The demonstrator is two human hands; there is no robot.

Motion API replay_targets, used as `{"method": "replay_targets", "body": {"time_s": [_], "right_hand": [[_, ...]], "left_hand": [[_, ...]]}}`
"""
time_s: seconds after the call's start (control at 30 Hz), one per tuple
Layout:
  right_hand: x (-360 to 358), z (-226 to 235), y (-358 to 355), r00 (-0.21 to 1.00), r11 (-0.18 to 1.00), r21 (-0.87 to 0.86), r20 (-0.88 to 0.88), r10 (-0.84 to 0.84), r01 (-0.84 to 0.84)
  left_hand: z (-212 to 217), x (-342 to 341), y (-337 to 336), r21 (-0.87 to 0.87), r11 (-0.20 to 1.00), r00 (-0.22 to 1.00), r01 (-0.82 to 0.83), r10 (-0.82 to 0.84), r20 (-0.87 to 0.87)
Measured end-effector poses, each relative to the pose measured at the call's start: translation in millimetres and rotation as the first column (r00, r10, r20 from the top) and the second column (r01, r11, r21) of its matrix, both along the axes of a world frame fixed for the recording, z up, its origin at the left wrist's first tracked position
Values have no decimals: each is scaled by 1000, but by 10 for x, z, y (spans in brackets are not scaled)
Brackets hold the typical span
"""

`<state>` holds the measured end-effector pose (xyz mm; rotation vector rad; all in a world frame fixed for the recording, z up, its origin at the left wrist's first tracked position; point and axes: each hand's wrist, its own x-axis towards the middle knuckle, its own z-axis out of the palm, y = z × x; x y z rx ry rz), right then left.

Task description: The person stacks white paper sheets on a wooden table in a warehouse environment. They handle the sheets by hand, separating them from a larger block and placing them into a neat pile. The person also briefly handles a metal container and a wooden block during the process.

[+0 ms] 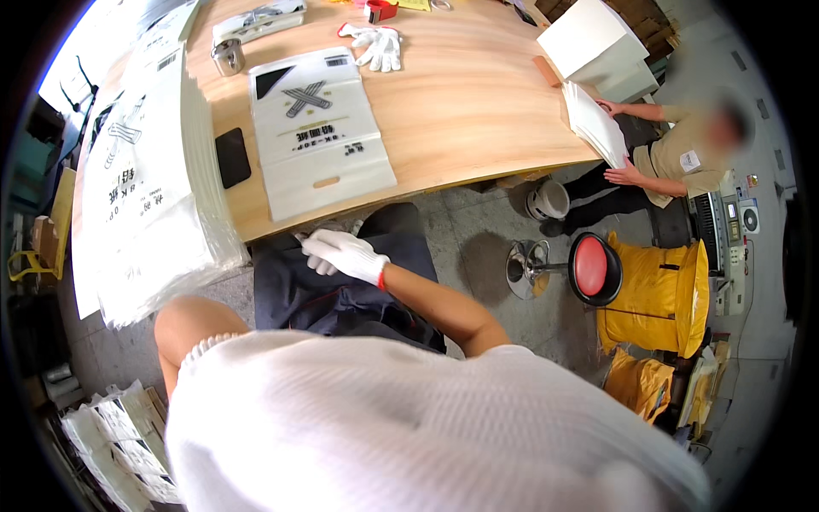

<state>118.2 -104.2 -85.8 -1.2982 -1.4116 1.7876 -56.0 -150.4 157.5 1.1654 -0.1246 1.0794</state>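
Note:
My right hand [345,258] wears a white knit glove with a red cuff. It is over my lap, just below the table's front edge, with its fingers stretched toward the left. Most of my left arm is hidden beyond the elbow; a pale gloved shape [345,226] behind my right hand may be my left hand, but its fingers are not clear. Above my hands on the table lies a flat, printed clear plastic bag [320,132] with a handle slot. A thick stack of similar plastic bags [153,196] is at the left, overhanging the table's front edge.
On the wooden table [461,111] are a black phone [232,158], a metal cup [228,57], a loose white glove [375,46] and a red tape dispenser [380,10]. At the right, a co-worker [682,158] holds white sheets [595,124]. A red-topped stool [590,269] stands beside yellow sacks [657,294].

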Motion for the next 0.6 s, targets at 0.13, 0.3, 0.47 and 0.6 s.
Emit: {"method": "replay_targets", "body": {"time_s": [0.13,0.3,0.47,0.6], "right_hand": [[295,-92,-252,994,994,-69,-58,-93,89],[522,-442,-641,968,958,-204,-105,-228,203],[771,-568,-982,913,897,-253,-95,-396,363],[970,-465,-1376,824,773,-297,101,-558,560]], "left_hand": [[7,216,27,60,990,990,125,-120,-76],[-101,346,27,42,992,979,118,-109,-169],[-112,704,-69,143,967,956,213,-176,-236],[23,1244,-259,322,830,889,456,-413,-195]]}}
